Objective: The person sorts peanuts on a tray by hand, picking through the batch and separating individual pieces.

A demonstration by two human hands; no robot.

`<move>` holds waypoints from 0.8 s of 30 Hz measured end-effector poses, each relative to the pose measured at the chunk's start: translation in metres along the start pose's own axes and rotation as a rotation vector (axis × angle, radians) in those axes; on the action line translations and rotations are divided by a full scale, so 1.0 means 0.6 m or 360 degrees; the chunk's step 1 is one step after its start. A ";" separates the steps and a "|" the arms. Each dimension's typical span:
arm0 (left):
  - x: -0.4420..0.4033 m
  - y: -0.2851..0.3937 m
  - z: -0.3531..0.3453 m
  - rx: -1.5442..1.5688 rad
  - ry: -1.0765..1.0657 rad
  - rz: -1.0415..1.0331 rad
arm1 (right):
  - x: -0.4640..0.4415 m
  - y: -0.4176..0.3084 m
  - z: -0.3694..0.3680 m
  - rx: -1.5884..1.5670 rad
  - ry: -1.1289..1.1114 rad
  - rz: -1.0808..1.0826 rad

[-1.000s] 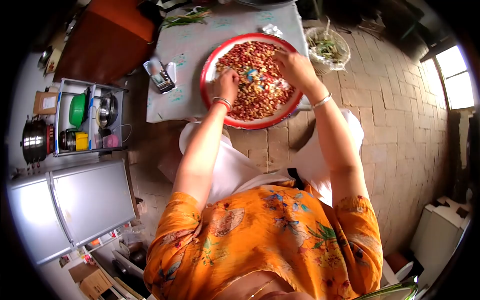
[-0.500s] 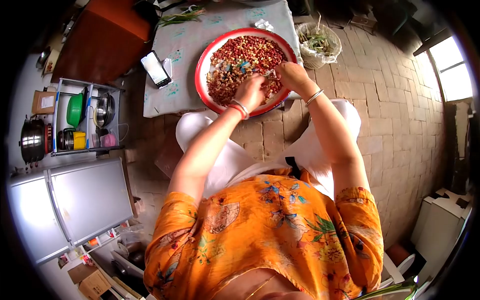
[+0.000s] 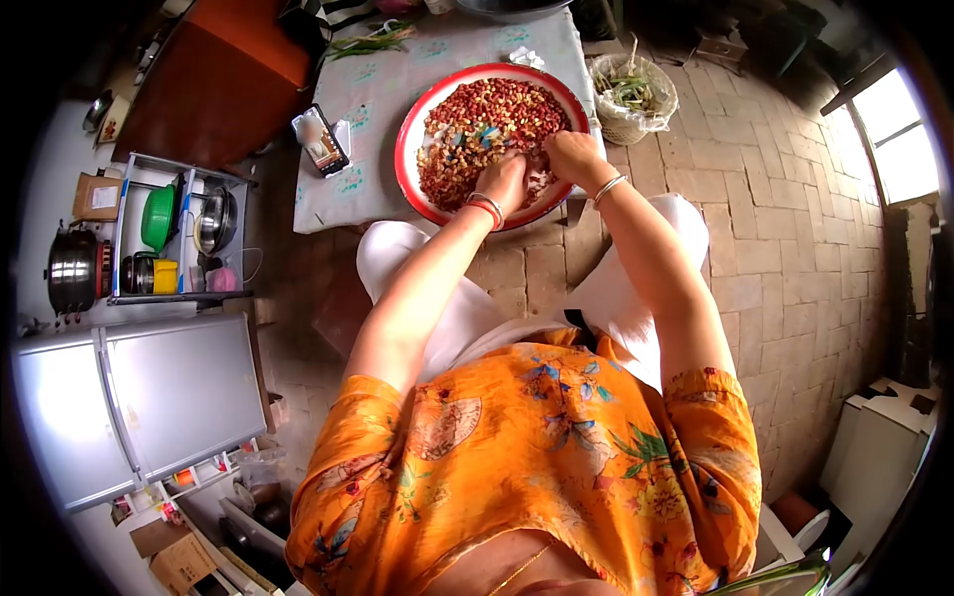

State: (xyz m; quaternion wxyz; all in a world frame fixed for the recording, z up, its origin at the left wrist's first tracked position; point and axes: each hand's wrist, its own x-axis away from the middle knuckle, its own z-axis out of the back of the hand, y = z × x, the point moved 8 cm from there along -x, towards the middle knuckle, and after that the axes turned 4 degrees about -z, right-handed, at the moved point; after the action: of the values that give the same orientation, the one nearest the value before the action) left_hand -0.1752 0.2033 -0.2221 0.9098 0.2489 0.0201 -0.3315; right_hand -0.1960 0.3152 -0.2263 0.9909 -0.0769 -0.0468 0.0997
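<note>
A wide enamel basin with a red rim [image 3: 402,159] holds a layer of reddish-brown and pale peanuts [image 3: 487,104]. Over its lower right part, my left hand [image 3: 505,182] reaches in with curled fingers, low among the peanuts. My right hand [image 3: 574,157] is closed beside it, just inside the right rim, with its fingers bent toward the left hand. Whatever the fingertips pinch is hidden or too small to name. Between the hands shows a patch of paler bits, perhaps skins. Small blue-patterned spots of the basin floor [image 3: 487,134] show through the peanuts.
The basin stands on a cloth-covered table [image 3: 328,204]. Left of it a phone [image 3: 320,144] lies with its screen lit. Green stalks [image 3: 373,42] and a crumpled white tissue [image 3: 527,57] lie farther back. A lined basket [image 3: 631,94] of plant scraps stands to the right.
Both hands stay over the basin's lower right, the right one shifted slightly left and down. The phone screen now shows a picture instead of a white page. The view has shifted slightly.
</note>
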 end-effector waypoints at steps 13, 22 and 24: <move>-0.025 -0.036 0.033 0.1761 -0.0036 0.0637 | 0.005 -0.013 0.085 -0.1159 0.0642 -0.0001; -0.008 -0.058 0.004 0.2172 -0.0089 0.0782 | -0.016 -0.049 0.067 -0.1030 0.0573 -0.0081; -0.012 -0.073 0.004 0.2184 -0.0016 0.0755 | -0.022 -0.052 0.069 -0.1115 0.0637 -0.0070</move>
State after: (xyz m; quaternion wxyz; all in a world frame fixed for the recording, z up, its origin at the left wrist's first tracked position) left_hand -0.2076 0.1777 -0.2377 0.5962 0.7598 -0.2510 -0.0643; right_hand -0.2077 0.2883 -0.1819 0.8962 -0.4269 0.1143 0.0394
